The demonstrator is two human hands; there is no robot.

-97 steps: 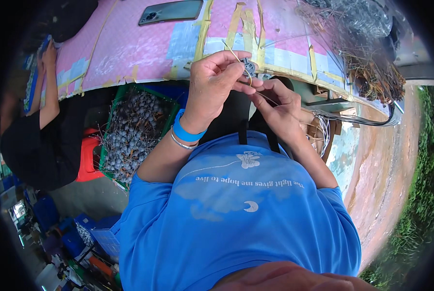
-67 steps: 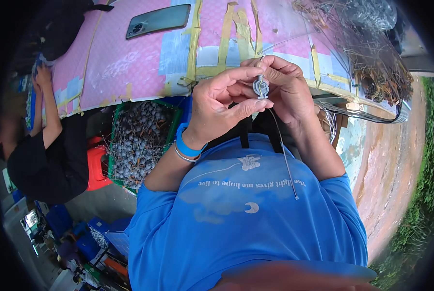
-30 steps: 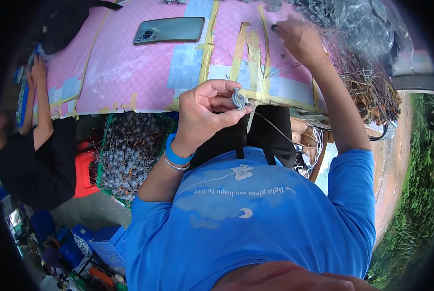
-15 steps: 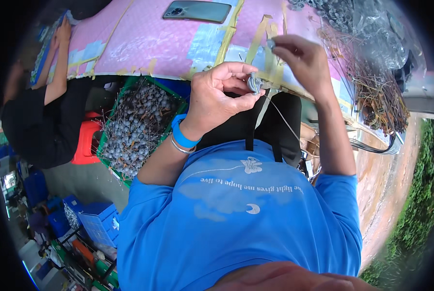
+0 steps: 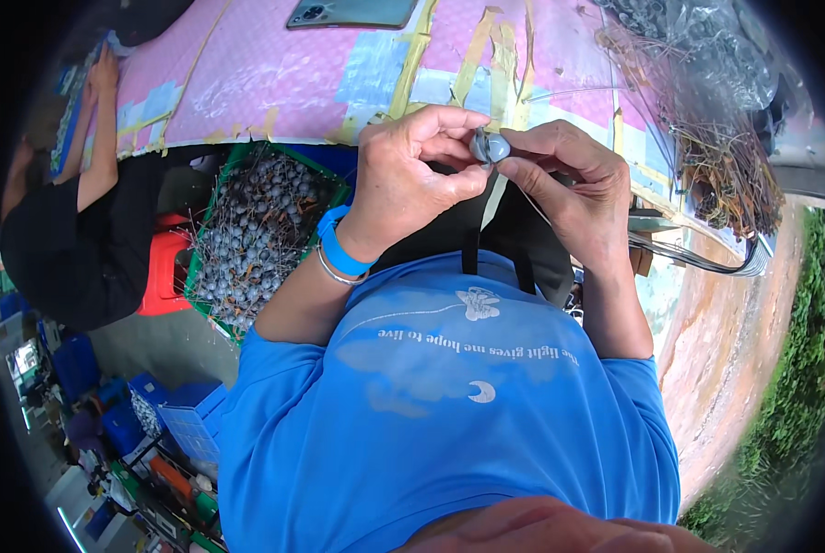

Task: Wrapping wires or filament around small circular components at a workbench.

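Observation:
My left hand (image 5: 419, 158) pinches a small grey-blue bud-shaped piece (image 5: 492, 147) between thumb and fingers, just past the near edge of the table. From the other side, my right hand (image 5: 573, 170) meets it, thumb and forefinger pressed against the piece. The piece looks rounded and layered, like an artificial flower bud. A thin wire stem (image 5: 536, 206) runs from it down beside my right palm. Whether a separate small part sits under my right fingertips is hidden.
A pink-covered, taped table (image 5: 283, 78) bears a phone (image 5: 352, 13), dry brown stems (image 5: 730, 180) and clear plastic (image 5: 716, 60). At left, a green crate (image 5: 191, 288) holds many grey-blue buds on wires, near a red stool (image 5: 163, 276). Another person's hand (image 5: 105, 70) rests at the far left.
My right hand has come down and left from above the table, carrying a small grey piece, to the bud in my left hand. The view has shifted slightly.

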